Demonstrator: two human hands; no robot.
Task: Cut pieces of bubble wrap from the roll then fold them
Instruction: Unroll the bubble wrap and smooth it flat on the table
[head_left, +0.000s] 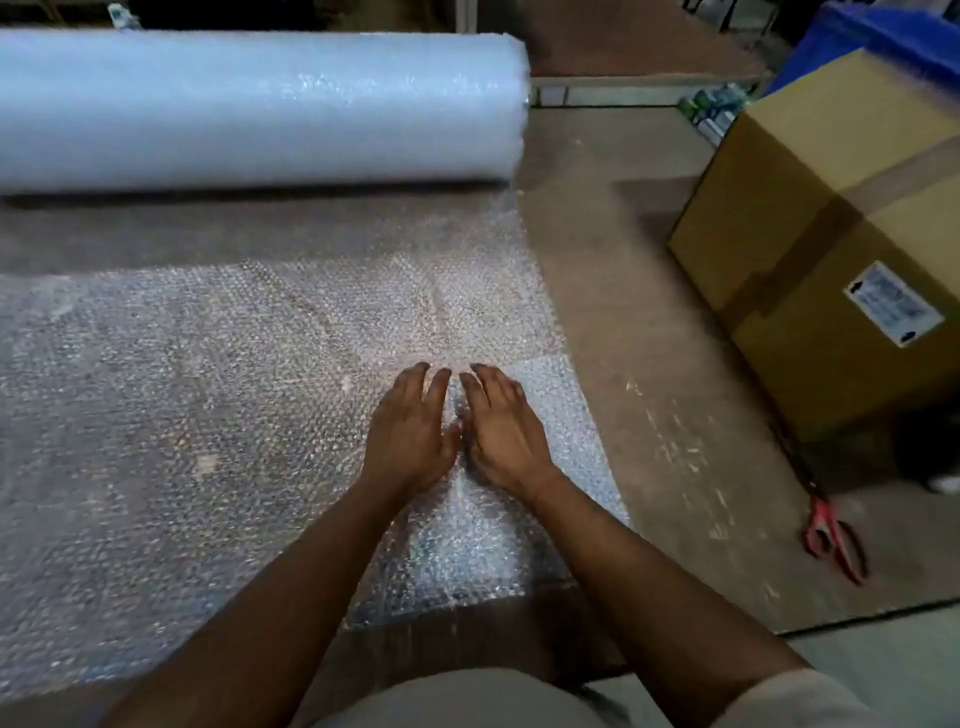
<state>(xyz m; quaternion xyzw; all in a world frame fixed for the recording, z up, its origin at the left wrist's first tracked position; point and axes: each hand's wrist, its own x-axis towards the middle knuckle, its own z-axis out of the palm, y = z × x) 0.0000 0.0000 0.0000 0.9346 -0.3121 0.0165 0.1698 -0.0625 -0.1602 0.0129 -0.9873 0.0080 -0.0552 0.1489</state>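
1. Roll of bubble wrap (260, 111): it lay on its side across the far part of the brown table (639, 332), and from my remote view it ran off the left edge of the picture.
2. Unrolled sheet (182, 405): I logged it as spread flat over the table from the roll toward the person, covering most of the left and centre.
3. Folded piece (550, 415): a whiter, thicker patch of bubble wrap lay on the right part of the sheet, near the front edge of the table and under both hands.
4. Left hand (410, 431): palm down, fingers straight and slightly spread, it pressed flat on the folded piece.
5. Right hand (501, 431): palm down, fingers straight, it pressed flat just beside the left hand, the thumbs close together. Neither hand gripped anything.
6. Scissors (834, 535): red-handled, they lay on the table near its right edge, well apart from the hands.
7. Cardboard box (831, 234): taped, with a white label (893, 304), it stood at the right of the table beyond the scissors.
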